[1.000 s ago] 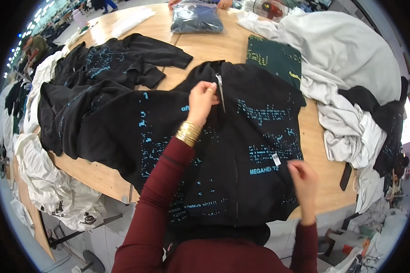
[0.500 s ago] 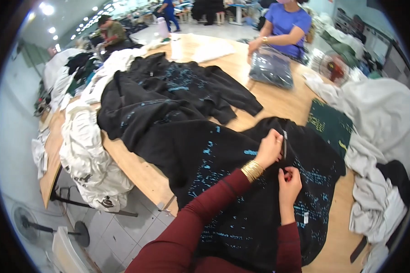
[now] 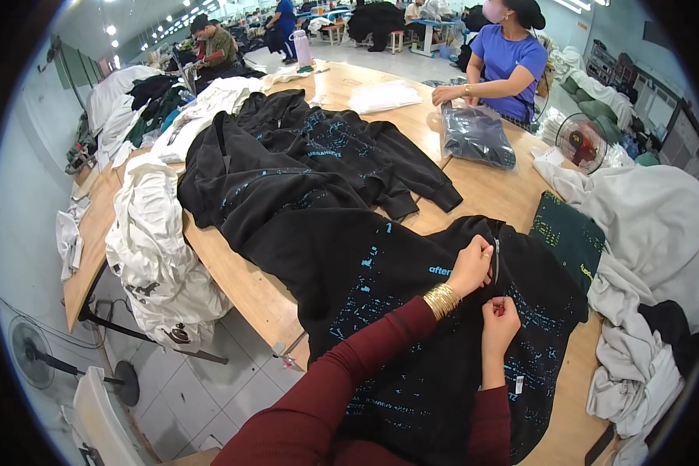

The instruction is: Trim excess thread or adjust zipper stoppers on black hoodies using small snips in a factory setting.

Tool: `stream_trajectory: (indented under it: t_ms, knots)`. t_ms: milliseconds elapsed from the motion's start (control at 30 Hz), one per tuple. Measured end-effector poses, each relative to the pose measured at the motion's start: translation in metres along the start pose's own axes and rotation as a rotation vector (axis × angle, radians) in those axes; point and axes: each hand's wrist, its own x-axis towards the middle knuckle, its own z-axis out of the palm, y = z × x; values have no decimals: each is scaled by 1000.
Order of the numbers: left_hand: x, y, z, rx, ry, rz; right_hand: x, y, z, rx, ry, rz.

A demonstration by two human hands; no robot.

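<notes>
A black sweatshirt (image 3: pixel 412 349) with blue speckled print is spread at the near side of the table. My left hand (image 3: pixel 472 266), with gold bangles at the wrist, pinches the cloth beside its short collar zipper (image 3: pixel 497 260). Just below, my right hand (image 3: pixel 500 322) is closed with fingers curled around a small red thing, mostly hidden, so its kind does not show. A white label (image 3: pixel 519 384) lies on the cloth under my right wrist. Beyond, another black sweatshirt (image 3: pixel 326 147) with similar print lies spread out.
White garments (image 3: pixel 159 256) hang over the table's left edge; grey cloth (image 3: pixel 637 210) heaps at the right by a dark green folded garment (image 3: pixel 567 237). Across the table (image 3: pixel 248 295), a co-worker in blue (image 3: pixel 509 66) touches a bagged garment (image 3: pixel 478 136). A fan (image 3: pixel 582 144) stands behind.
The view has tilted, so the scene sits slightly lower and farther right. Both hands remain by the zipper, with the right hand's fingers curled in more. The co-worker's head has turned.
</notes>
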Motion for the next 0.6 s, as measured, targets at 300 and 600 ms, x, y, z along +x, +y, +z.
stream_trajectory:
  t_ms: [300, 600]
  knots:
    - [-74, 8, -17, 199, -130, 46, 27, -12, -37, 371, -280, 230]
    - [-97, -15, 5, 360, -8, 136, 28, -16, -43, 564, -385, 451]
